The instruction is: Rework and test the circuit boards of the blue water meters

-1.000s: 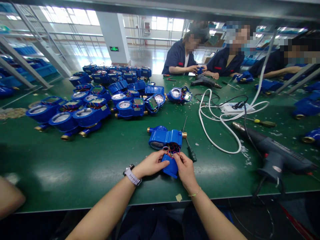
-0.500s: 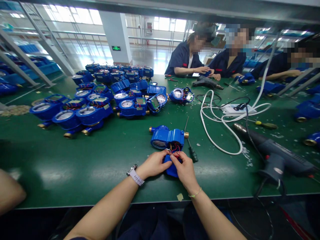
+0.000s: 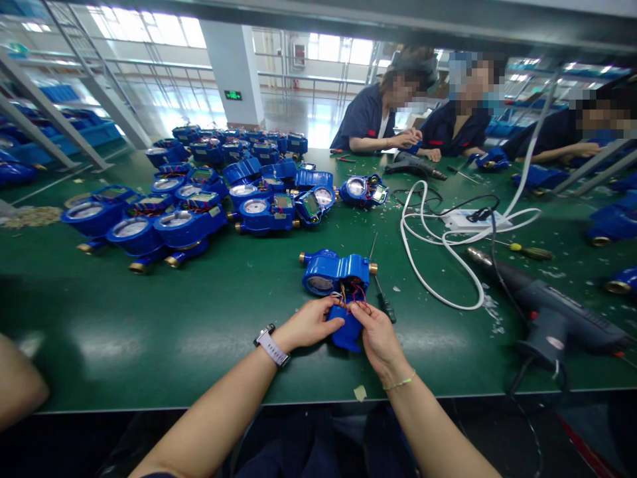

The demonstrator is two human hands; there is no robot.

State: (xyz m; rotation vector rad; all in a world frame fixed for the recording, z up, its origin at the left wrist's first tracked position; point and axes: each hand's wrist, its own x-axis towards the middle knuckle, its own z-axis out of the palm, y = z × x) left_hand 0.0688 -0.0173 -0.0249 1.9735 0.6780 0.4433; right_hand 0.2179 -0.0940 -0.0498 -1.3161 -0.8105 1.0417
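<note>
A blue water meter (image 3: 334,271) with brass ends lies on the green table (image 3: 199,312) in front of me. Red and dark wires (image 3: 354,295) run from its open side to a small blue cover piece (image 3: 345,331). My left hand (image 3: 309,323), with a watch on the wrist, grips the cover piece from the left. My right hand (image 3: 377,336) holds it from the right, its fingertips at the wires.
Several blue meters (image 3: 189,199) are crowded at the back left. A dark screwdriver (image 3: 382,299) lies just right of my meter. A grey power tool (image 3: 552,312), a white cable (image 3: 438,245) and a yellow-handled screwdriver (image 3: 530,251) lie to the right. Three people in dark blue work across the table.
My hands have stayed on the blue cover piece and wires, with small shifts of the fingers. The view has drifted slightly.
</note>
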